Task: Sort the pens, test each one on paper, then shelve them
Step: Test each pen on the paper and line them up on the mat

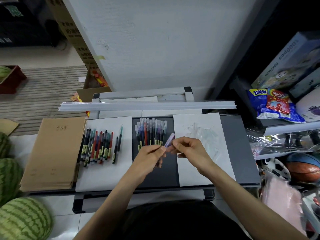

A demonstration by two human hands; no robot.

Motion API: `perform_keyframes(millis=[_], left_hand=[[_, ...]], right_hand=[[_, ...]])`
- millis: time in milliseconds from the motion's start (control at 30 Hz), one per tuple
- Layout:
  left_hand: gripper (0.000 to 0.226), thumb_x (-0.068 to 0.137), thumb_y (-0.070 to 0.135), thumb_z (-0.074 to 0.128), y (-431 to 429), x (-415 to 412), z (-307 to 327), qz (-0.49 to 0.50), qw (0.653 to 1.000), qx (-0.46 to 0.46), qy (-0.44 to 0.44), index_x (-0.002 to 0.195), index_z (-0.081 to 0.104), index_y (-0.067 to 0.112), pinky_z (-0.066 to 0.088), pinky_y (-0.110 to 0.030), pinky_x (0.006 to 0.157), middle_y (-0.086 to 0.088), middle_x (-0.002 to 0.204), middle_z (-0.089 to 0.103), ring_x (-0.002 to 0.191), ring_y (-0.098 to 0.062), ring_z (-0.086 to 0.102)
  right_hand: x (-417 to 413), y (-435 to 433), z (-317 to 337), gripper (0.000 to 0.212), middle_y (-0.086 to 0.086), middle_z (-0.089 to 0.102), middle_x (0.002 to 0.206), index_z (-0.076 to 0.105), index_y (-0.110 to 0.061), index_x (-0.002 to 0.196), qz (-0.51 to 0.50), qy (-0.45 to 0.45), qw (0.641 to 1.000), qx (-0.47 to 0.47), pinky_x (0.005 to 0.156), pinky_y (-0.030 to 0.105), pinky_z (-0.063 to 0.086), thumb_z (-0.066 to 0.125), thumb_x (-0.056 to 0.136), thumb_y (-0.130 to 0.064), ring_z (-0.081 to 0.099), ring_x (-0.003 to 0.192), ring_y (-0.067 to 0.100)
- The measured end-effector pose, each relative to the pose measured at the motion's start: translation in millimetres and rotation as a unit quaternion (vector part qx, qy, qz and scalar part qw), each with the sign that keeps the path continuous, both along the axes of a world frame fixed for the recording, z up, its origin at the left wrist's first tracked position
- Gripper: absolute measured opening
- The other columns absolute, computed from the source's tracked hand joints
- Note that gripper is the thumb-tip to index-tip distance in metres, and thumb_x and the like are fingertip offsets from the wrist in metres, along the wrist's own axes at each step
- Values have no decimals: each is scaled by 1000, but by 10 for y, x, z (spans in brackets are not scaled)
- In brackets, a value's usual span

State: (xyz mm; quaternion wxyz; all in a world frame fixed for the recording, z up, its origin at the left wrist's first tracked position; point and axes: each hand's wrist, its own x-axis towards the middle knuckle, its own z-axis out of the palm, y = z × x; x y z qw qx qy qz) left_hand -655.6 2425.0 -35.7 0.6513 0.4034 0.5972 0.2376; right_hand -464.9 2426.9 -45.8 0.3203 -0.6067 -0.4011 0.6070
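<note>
While both hands met over the dark worktop (242,144), a purple pen (170,139) sat between them, just beside the capped row (150,134) and the near edge of the test paper (199,135). The left hand (152,153) had its grip closed round the barrel. The right hand (188,148) pinched the pale cap end, though blur hid whether the cap was seated or loose. The step looked like capping or uncapping for a test stroke. Doing it well would mean pulling straight along the pen's length, barrel held steady, and marking a bare patch of paper away from the faint scribbles. Another batch of pens (98,146) lay on the left sheet (103,177).
</note>
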Motion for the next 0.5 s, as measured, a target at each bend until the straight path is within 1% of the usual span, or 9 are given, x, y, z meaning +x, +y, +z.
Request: perform_keyframes(millis=[33, 100, 167, 233, 267, 333, 367, 433, 500], left_hand=[[23, 106, 25, 60, 27, -51, -53, 2, 999, 22, 44, 105, 79, 14, 41, -16, 51, 1, 75, 66, 65, -13, 56], [18, 102, 31, 66, 90, -196, -170, 42, 994, 35, 96, 95, 80, 22, 42, -23, 57, 4, 72, 68, 68, -15, 58], [17, 101, 31, 67, 153, -364, -284, 87, 986, 36, 140, 90, 77, 23, 42, -30, 63, 0, 73, 69, 68, -17, 57], [17, 102, 26, 67, 228, -533, -384, 107, 973, 53, 197, 91, 76, 16, 45, -30, 67, 1, 76, 70, 68, -18, 58], [14, 101, 23, 67, 270, -615, -424, 105, 966, 62, 229, 96, 76, 14, 47, -30, 70, 1, 80, 72, 72, -17, 62], [17, 98, 20, 70, 372, -745, -495, 109, 952, 68, 276, 111, 77, 11, 53, -33, 83, -3, 95, 76, 87, -21, 70], [21, 97, 20, 71, 418, -787, -528, 112, 947, 70, 293, 115, 77, 10, 54, -35, 90, -5, 102, 77, 96, -25, 72], [25, 96, 21, 74, 504, -826, -566, 101, 936, 82, 327, 118, 76, 9, 51, -36, 96, -8, 110, 76, 105, -28, 70], [27, 95, 21, 75, 579, -827, -580, 92, 931, 95, 340, 119, 76, 8, 49, -33, 95, -10, 113, 76, 102, -25, 67]], right_hand=[[39, -22, -61, 12, -3, 80, 92, 76, -18, 97, 12, -64, 998, 10, 78, 27, 54, 65, 102, -23, 75, 87, 16], [157, -77, -162, 7, -13, 76, 92, 73, -29, 94, 47, -214, 975, 35, 79, 25, 52, 67, 98, -28, 71, 85, 10], [295, -170, -202, 9, -19, 71, 103, 69, -33, 105, 121, -376, 917, 51, 83, 29, 52, 62, 98, -33, 67, 94, 11], [422, -273, -230, 23, -12, 67, 119, 64, -30, 122, 200, -504, 837, 66, 89, 33, 50, 58, 100, -33, 63, 107, 16], [469, -317, -245, 28, -8, 65, 124, 61, -28, 128, 227, -538, 808, 70, 94, 34, 49, 58, 100, -31, 61, 111, 18], [538, -398, -275, 35, -5, 63, 128, 57, -26, 134, 255, -566, 781, 72, 97, 34, 47, 58, 99, -27, 59, 114, 20], [563, -434, -298, 38, -5, 62, 128, 56, -26, 135, 261, -570, 776, 71, 97, 33, 47, 59, 98, -24, 59, 114, 20], [598, -483, -355, 41, -4, 61, 127, 56, -26, 135, 263, -575, 771, 73, 95, 32, 47, 60, 95, -18, 59, 112, 20], [624, -507, -427, 42, -4, 61, 124, 59, -25, 131, 253, -575, 774, 83, 92, 32, 49, 62, 91, -11, 60, 109, 21]])
